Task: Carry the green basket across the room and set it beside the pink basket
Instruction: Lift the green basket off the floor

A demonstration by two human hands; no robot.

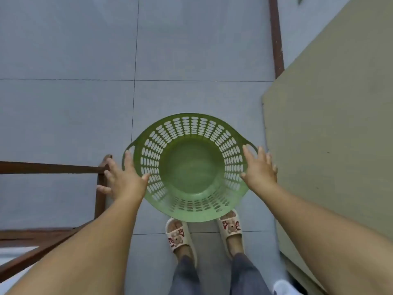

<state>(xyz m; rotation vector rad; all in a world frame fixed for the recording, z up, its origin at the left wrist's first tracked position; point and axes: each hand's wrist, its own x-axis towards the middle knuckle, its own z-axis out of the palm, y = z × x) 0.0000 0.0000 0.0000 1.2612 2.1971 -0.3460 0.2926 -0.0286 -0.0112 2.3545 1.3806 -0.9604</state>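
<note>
Green basket [191, 167] sits on the gray floor [63, 113], just in front of two feet in slippers [177, 235], and it is empty. Both hands are spread wide with fingers loose, one on each side of the basket. The left hand [122, 177] is at 9 o'clock of the basket, by the handle there. The right hand [260, 169] is at 3 o'clock, by the other handle. Neither hand holds anything yet.

The basket could tip or slip if only one hand grabs well. A brown wooden rail [53, 168] is close at 9 o'clock, so the left knuckles could bump it. A big tan board [329, 124] stands close at 3 o'clock, and the basket could knock it when it comes up. No pink basket shows, so the walk is not started.
</note>
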